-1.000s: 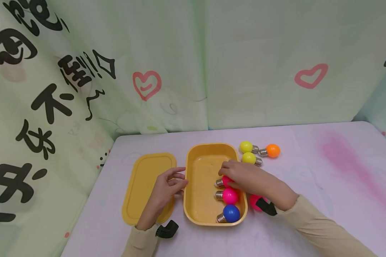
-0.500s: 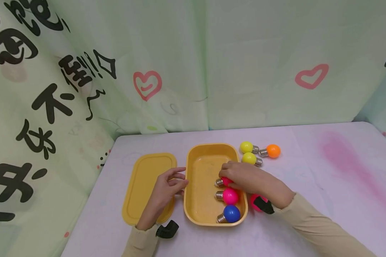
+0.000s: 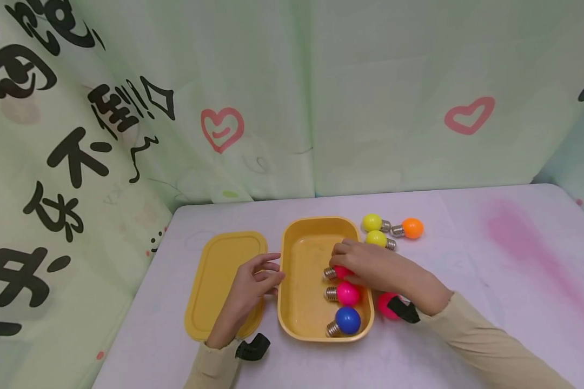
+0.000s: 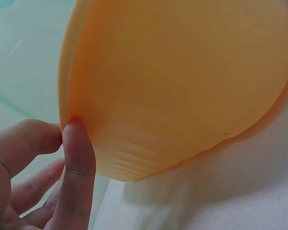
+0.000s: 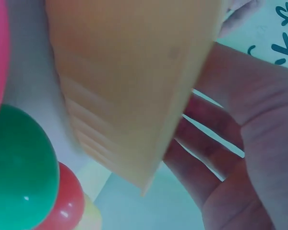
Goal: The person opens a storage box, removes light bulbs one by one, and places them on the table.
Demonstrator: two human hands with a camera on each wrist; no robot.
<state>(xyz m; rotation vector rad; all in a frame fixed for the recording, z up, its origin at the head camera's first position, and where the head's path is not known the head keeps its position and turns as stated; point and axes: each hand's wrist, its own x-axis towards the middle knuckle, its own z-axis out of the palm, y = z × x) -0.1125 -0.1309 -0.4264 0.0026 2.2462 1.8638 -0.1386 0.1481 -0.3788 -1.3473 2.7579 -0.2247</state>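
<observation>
A yellow plastic box [image 3: 304, 302] stands in the middle of the table. My left hand [image 3: 253, 281] pinches its left rim; in the left wrist view, the thumb lies against the outer wall. My right hand [image 3: 372, 265] reaches over the right rim and holds a pink light bulb [image 3: 340, 272] low inside the box. Its fingers partly cover that bulb, and the box wall hides it in the right wrist view. Closer to me in the box lie another pink bulb [image 3: 347, 293] and a blue bulb [image 3: 347, 320], their metal bases pointing left.
A yellow lid [image 3: 224, 275] lies left of the box, partly under my left forearm. Beyond my right hand are two yellow bulbs [image 3: 372, 222] and an orange bulb [image 3: 412, 228]. A pink bulb [image 3: 386, 305], a green bulb [image 5: 24, 167] and a red bulb [image 5: 67, 196] sit right of the box.
The blue bulb and the pink bulb beside it have shifted slightly away from me inside the box. My right hand has edged the same way. My left hand has stayed in place.
</observation>
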